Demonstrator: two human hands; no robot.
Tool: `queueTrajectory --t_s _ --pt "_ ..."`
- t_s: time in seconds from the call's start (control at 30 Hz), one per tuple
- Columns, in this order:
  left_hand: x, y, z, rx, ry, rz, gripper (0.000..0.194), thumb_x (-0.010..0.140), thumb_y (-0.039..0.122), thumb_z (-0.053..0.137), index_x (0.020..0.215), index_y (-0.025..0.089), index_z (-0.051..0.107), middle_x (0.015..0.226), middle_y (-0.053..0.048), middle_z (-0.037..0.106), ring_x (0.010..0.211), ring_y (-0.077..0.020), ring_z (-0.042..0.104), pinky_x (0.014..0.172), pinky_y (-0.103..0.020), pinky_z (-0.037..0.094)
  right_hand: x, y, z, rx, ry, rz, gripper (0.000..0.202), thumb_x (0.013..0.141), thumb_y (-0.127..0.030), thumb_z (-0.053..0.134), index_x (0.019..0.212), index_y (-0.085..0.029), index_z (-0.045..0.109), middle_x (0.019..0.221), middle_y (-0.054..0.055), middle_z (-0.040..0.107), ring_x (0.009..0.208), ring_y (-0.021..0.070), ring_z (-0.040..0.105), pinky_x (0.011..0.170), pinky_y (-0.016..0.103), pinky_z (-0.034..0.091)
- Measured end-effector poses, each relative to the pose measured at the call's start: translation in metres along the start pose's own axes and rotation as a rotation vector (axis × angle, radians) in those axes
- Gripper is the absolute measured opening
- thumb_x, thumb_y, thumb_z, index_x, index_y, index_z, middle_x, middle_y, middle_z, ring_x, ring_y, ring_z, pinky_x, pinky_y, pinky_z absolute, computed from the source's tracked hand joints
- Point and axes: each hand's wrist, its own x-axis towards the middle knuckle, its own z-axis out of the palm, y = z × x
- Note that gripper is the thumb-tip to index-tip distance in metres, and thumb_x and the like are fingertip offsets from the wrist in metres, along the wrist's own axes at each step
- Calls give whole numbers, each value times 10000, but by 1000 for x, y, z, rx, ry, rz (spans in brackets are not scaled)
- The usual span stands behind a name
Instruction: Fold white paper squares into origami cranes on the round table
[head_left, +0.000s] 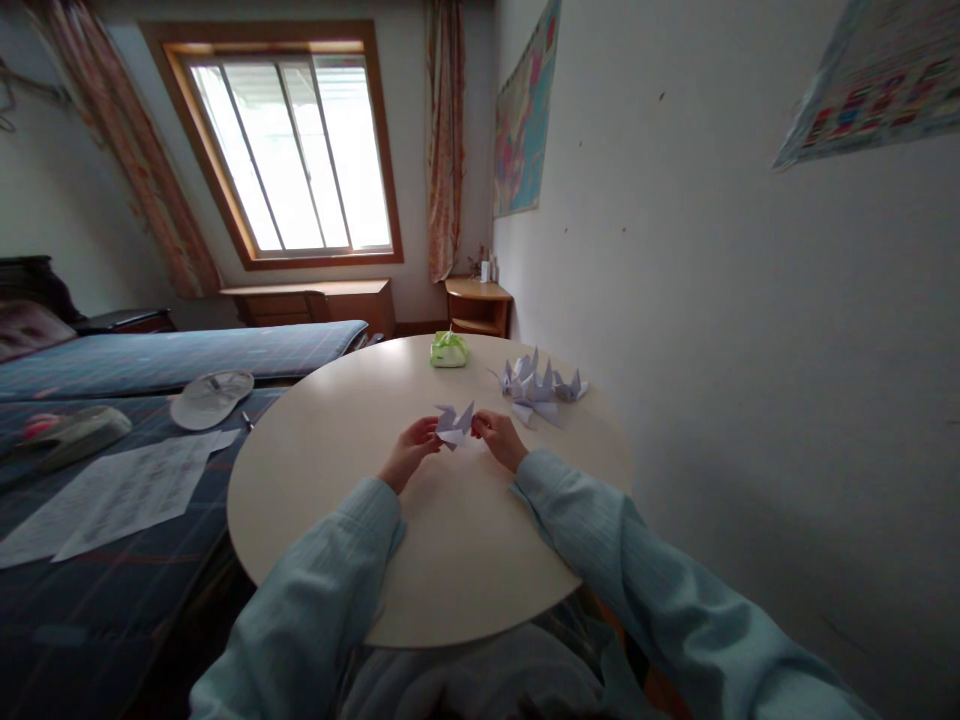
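Observation:
A white folded paper crane (453,428) is held between my hands just above the round table (322,500). My left hand (414,446) has its fingers closed on the crane's left side. On the other side, my right hand (498,436) pinches the crane near its right edge. Beyond my right hand, several more folded paper cranes (534,380) sit clustered on the tabletop, close to the wall. The undersides of the fingers are partly hidden.
A green tissue pack (448,350) stands at the table's far side. To the left is a bed (187,560) with printed sheets (142,490), a pen (247,420) and a white cap (212,398) on it. The white wall (720,400) borders the table's right side.

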Motion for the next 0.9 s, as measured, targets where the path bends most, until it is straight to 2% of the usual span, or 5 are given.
queueTrajectory --t_s 0.2,0.4,0.5,0.67,0.9 --pt "7 -5 -2 112 53 182 239 519 178 657 746 163 584 752 -20 619 703 -139 548 656 -252 407 1 -2 2 299 -134 175 201 699 -209 388 528 -164 484 437 -51 428 411 61 378 423 185 274" --pt "6 -5 -3 156 102 240 149 537 162 614 680 161 574 710 -4 586 739 -143 537 688 -258 420 1 -5 2 564 -281 364 130 653 -217 412 552 -159 467 431 -58 388 366 56 334 387 187 252" --pt "5 -4 -3 190 103 287 94 554 136 581 645 157 575 717 -4 578 761 -138 524 705 -250 411 -1 -9 -1 648 -355 433 130 651 -204 392 545 -157 452 423 -52 371 362 59 329 395 194 259" --pt "2 -1 -2 177 107 304 94 551 127 570 641 154 569 720 -2 566 759 -136 516 700 -247 407 -3 -14 -5 779 -538 504 161 660 -189 356 504 -160 380 406 -54 294 348 51 253 377 191 191" --pt "3 -3 -4 201 83 330 111 540 94 536 636 141 565 700 -1 556 741 -132 510 687 -248 407 -3 -12 -6 802 -707 593 139 674 -176 315 541 -161 350 410 -54 279 344 52 235 362 183 168"
